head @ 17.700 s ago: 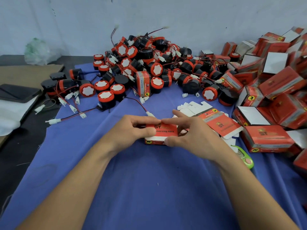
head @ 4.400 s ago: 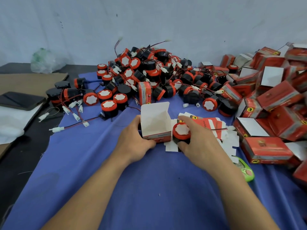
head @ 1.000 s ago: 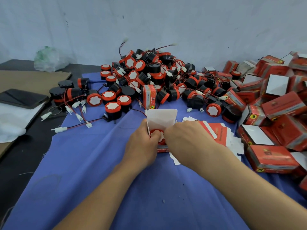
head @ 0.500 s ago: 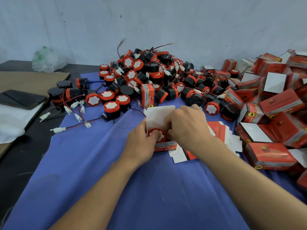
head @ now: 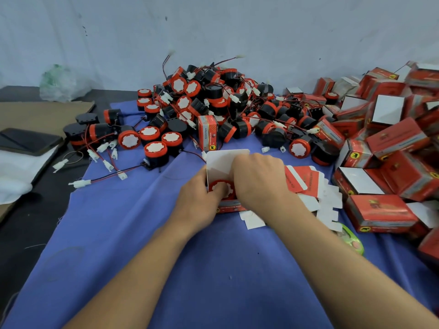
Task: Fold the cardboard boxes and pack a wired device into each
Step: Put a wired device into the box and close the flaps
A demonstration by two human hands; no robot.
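A blue cloth (head: pixel 166 269) covers most of the desk from its near edge, and both forearms reach forward over it. At the middle of the desk the left hand (head: pixel 199 200) grips the left side of an open box (head: pixel 221 162), fingers curled round its wall and the thumb lying on the face of the wired device (head: pixel 222 187) that sits inside. The box's white lid flap stands upright behind the device. The right hand (head: pixel 259 179) is curled over the box's right side, knuckles up; its fingertips are hidden, so what they press on cannot be told.

Just right of the box lies a fanned stack of flat box blanks (head: pixel 301 179), red face and white tabs showing. A small green object (head: pixel 351 238) lies nearer the right edge.

Along the right edge a heap of folded red boxes (head: pixel 392 138) rises, some with white flaps open. Beyond the hands, one closed box (head: pixel 207 132) stands upright at the foot of a pile of black and red devices (head: pixel 213 100), which spreads towards the far edge with wires and white connectors trailing left.

At the left edge a dark phone (head: pixel 26 141) rests on a white cloth (head: pixel 16 172). Behind it lies a brown cardboard sheet (head: pixel 35 112), with a crumpled plastic bag (head: pixel 61 83) at the far left corner.
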